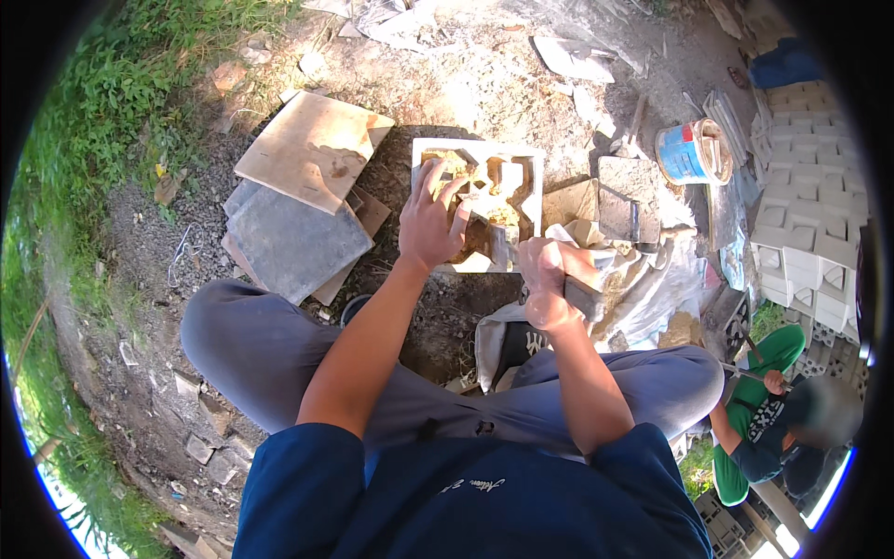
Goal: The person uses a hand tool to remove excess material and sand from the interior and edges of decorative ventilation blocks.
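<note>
On the ground before my crossed legs lies a white square block [533, 160] with shaped openings and yellowish-brown material inside. My left hand [432, 219] rests over its left side, fingers spread and touching it. By the block's lower right corner my right hand [548, 279] is closed in a fist. A brownish piece [583, 267] sticks out right of this fist, and a grey flat strip [504, 248] shows to its left inside the block. Whether these belong to one held tool I cannot tell. A dark grey piece [585, 302] sits just beside the fist.
Flat boards [298, 238] lie stacked at the left. To the right stand a blue-and-white bucket [687, 153] and stacked white blocks [805, 196]. Crumpled plastic sheeting [656, 289] lies near my right knee. Another person [764, 410] in green trousers sits at the lower right.
</note>
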Motion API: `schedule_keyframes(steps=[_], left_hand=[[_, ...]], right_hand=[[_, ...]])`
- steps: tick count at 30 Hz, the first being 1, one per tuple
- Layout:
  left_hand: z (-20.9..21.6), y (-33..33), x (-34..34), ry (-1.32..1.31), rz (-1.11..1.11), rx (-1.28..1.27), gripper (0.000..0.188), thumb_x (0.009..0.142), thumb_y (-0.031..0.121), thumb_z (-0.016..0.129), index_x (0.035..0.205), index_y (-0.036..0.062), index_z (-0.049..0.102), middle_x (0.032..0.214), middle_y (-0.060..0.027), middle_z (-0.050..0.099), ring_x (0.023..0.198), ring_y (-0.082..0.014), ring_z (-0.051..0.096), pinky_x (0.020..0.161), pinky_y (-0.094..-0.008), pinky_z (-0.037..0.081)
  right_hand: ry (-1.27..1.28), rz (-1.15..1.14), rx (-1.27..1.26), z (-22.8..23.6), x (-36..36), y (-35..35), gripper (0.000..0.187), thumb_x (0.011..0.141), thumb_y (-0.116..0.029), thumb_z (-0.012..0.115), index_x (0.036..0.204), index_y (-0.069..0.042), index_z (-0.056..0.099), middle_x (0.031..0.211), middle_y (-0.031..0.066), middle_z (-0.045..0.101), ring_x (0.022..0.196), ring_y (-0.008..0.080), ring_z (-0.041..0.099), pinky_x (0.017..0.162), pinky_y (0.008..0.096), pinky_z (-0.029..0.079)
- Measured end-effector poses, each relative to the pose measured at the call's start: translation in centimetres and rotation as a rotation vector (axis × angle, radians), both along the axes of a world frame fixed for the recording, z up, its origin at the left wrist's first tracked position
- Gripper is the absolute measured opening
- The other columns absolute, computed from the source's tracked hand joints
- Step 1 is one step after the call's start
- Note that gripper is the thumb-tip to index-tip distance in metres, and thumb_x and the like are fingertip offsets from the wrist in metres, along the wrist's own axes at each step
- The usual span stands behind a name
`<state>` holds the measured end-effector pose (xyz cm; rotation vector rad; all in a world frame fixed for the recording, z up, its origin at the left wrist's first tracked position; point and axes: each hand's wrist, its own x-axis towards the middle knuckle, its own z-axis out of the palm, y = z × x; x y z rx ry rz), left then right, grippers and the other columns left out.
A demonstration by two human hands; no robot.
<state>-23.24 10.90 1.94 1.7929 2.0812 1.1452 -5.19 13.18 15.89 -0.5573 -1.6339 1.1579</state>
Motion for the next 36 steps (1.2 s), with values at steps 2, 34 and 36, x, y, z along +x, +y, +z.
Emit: schedule_keyframes(steps=[2, 34, 36], left_hand=[[0.2, -0.2, 0.0, -0.035, -0.018, 0.018, 0.04, 0.094, 0.028, 0.064, 0.132, 0.0128, 0.066, 0.157, -0.015, 0.044, 0.151, -0.0395, 0.035, 0.116, -0.0514, 0.042], [0.6, 0.3, 0.4, 0.015, -0.004, -0.046, 0.038, 0.099, 0.029, 0.062, 0.133, 0.0112, 0.064, 0.153, -0.0158, 0.046, 0.149, -0.0397, 0.038, 0.114, -0.0509, 0.045], [0.7, 0.3, 0.3, 0.014, -0.011, -0.049, 0.039, 0.1, 0.03, 0.061, 0.134, 0.0117, 0.063, 0.154, -0.0163, 0.046, 0.15, -0.0396, 0.037, 0.115, -0.0509, 0.044]], right_hand=[[0.131, 0.004, -0.156, 1.3, 0.2, -0.3, 0.053, 0.107, -0.024, 0.059, 0.061, -0.008, 0.039, 0.057, -0.0039, 0.035, 0.049, 0.0095, 0.032, 0.046, 0.0281, 0.023], [0.224, -0.161, -0.27, -3.6, 0.7, 1.7, 0.032, 0.094, -0.008, 0.054, 0.066, -0.003, 0.04, 0.057, 0.002, 0.042, 0.047, 0.0133, 0.035, 0.045, 0.0304, 0.026], [0.161, -0.057, -0.176, -2.7, 1.3, 1.6, 0.034, 0.101, -0.017, 0.06, 0.071, -0.009, 0.045, 0.057, -0.0024, 0.04, 0.049, 0.0106, 0.035, 0.047, 0.0282, 0.026]])
